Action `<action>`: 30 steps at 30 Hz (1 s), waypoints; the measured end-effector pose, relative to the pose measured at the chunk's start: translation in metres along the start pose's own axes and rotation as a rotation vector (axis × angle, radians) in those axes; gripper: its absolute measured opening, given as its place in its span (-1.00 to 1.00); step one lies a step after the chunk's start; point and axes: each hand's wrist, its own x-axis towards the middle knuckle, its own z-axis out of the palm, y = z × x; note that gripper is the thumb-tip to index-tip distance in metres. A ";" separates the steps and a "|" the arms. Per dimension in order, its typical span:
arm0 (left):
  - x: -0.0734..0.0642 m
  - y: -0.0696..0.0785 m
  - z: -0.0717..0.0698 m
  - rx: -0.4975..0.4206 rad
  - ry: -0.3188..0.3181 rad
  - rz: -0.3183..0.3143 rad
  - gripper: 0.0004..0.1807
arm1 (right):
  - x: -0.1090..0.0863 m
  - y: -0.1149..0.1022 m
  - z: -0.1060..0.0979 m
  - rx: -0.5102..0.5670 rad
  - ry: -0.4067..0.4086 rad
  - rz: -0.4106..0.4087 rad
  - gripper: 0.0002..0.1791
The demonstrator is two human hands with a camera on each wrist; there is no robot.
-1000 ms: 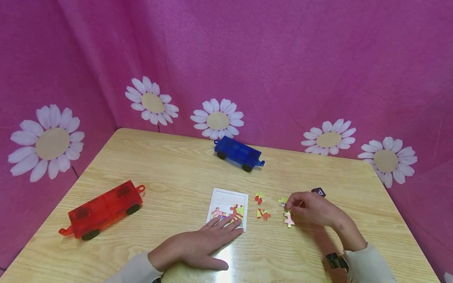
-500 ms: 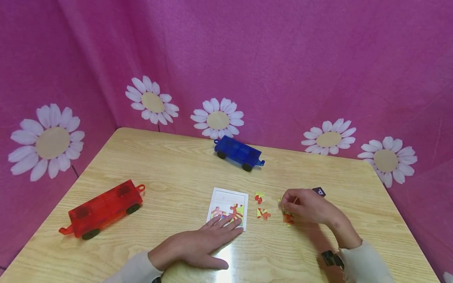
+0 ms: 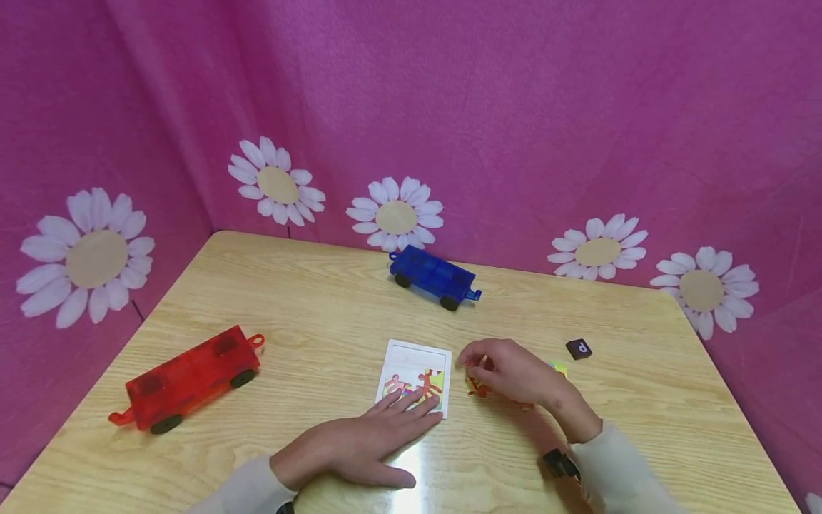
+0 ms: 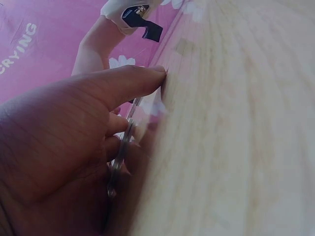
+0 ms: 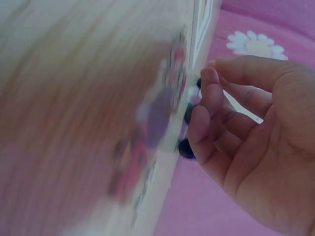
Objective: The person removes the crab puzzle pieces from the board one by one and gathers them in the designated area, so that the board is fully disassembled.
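Observation:
My left hand (image 3: 379, 446) lies flat with spread fingers on the lower edge of a white puzzle board (image 3: 417, 357), in which several red, pink and yellow pieces sit. In the left wrist view, the thumb (image 4: 133, 83) stretches out low over the wood. My right hand (image 3: 514, 375) bends over loose puzzle pieces (image 3: 476, 390) just right of the board, largely hiding them. Thumb and index finger come together in the right wrist view, where the right hand (image 5: 256, 142) shows no piece between them. Another yellow piece (image 3: 558, 369) peeks out behind the right wrist.
A red toy wagon (image 3: 193, 378) stands on the left of the wooden table (image 3: 308, 300), and a blue toy wagon (image 3: 432, 277) at the back. A black tile with a white letter (image 3: 579, 348) lies to the right. Pink flowered cloth (image 3: 488, 128) hangs around.
My right hand has moved left, from the farther puzzle pieces to those beside the board. The pink piece near it gave way to a red one at the same spot. My left hand stayed still.

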 end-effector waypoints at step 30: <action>-0.002 0.002 -0.002 0.006 -0.002 -0.012 -0.11 | 0.025 -0.015 0.025 -0.091 -0.035 -0.124 -0.71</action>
